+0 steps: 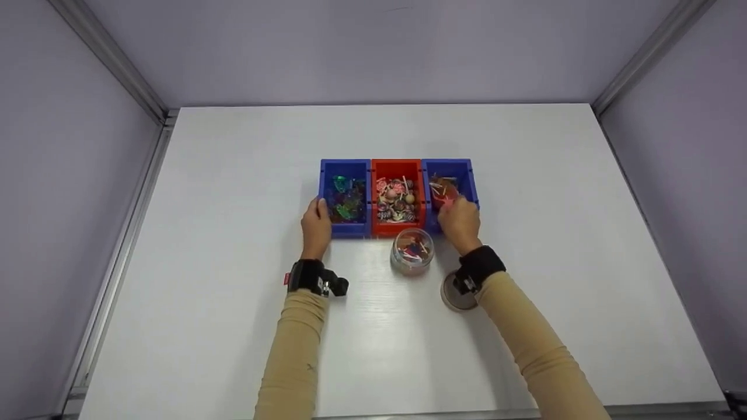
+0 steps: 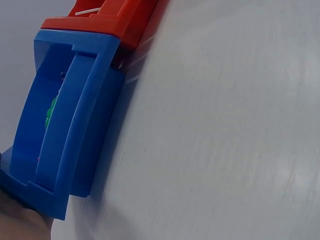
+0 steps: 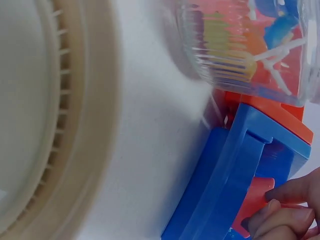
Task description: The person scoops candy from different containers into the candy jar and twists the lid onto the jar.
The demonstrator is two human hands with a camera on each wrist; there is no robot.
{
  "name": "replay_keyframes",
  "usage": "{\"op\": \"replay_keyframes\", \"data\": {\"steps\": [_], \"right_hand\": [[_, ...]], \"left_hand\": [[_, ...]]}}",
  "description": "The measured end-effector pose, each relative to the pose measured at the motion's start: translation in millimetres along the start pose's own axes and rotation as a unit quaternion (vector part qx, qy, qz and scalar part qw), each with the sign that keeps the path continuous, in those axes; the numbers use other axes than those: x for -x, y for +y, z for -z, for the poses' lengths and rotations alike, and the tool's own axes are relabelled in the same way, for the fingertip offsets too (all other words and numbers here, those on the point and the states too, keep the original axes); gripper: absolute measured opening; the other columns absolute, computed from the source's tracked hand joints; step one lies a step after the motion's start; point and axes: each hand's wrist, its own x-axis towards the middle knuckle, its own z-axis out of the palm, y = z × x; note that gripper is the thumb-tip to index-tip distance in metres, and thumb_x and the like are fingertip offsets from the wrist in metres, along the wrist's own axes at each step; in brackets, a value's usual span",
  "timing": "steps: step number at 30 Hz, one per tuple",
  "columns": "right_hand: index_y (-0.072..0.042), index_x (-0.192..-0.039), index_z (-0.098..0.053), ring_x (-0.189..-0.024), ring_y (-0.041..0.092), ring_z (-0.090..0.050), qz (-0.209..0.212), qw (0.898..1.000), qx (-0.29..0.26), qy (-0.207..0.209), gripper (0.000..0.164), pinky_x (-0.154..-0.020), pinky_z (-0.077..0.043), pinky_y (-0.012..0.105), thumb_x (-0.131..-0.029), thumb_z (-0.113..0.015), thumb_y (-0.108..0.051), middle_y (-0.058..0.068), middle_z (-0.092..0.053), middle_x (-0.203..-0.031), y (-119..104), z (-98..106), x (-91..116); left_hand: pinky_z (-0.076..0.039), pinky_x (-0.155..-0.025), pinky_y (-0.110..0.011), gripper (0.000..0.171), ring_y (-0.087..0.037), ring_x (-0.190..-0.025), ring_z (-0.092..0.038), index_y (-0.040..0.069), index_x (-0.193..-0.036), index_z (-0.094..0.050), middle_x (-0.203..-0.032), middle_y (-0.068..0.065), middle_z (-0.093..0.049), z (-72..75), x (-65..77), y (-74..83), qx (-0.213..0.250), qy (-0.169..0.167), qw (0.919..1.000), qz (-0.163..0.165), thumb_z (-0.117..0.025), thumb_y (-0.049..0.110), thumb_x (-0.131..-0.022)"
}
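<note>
In the head view, my left hand grips the left wall of the left blue bin, its thumb over the rim. That bin holds green and dark translucent pieces. My right hand reaches over the front of the right blue bin. In the right wrist view, its fingers pinch a flat red piece inside that bin; I cannot tell its kind. White sticks and an orange-brown rounded shape show beyond the fingers. Between the blue bins, a red bin holds lollipops and round candies.
An uncovered clear jar with colourful pieces and white sticks stands just in front of the red and right blue bins. A round lid lies under my right wrist, its ridged inner side showing. The white table has grey walls around it.
</note>
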Motion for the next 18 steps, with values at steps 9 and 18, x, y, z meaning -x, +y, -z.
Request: {"op": "replay_keyframes", "data": {"steps": [9, 18], "right_hand": [[0.001, -0.076, -0.060, -0.087, 0.047, -0.068, 0.004, 0.999, 0.052, -0.010, 0.023, -0.074, -0.054, 0.057, -0.091, -0.051, -0.015, 0.032, -0.070, -0.093, 6, 1, 2], [0.011, -0.097, -0.062, -0.090, 0.050, -0.066, 0.007, 0.999, 0.036, 0.010, 0.029, -0.078, -0.053, 0.059, -0.096, -0.047, -0.015, 0.035, -0.067, -0.095, 13, -3, 3]], "left_hand": [[-0.044, -0.108, -0.044, 0.042, -0.031, -0.128, -0.054, -0.003, -0.134, -0.050, -0.132, -0.021, -0.059, 0.4, 0.1, 1.6, 0.003, -0.002, 1.0000, 0.003, -0.033, 0.024, -0.107], [-0.046, -0.101, -0.043, 0.041, -0.030, -0.118, -0.057, -0.003, -0.133, -0.051, -0.124, -0.023, -0.061, 0.3, 1.3, 2.2, 0.004, 0.000, 1.0000, 0.001, -0.033, 0.023, -0.107]]}}
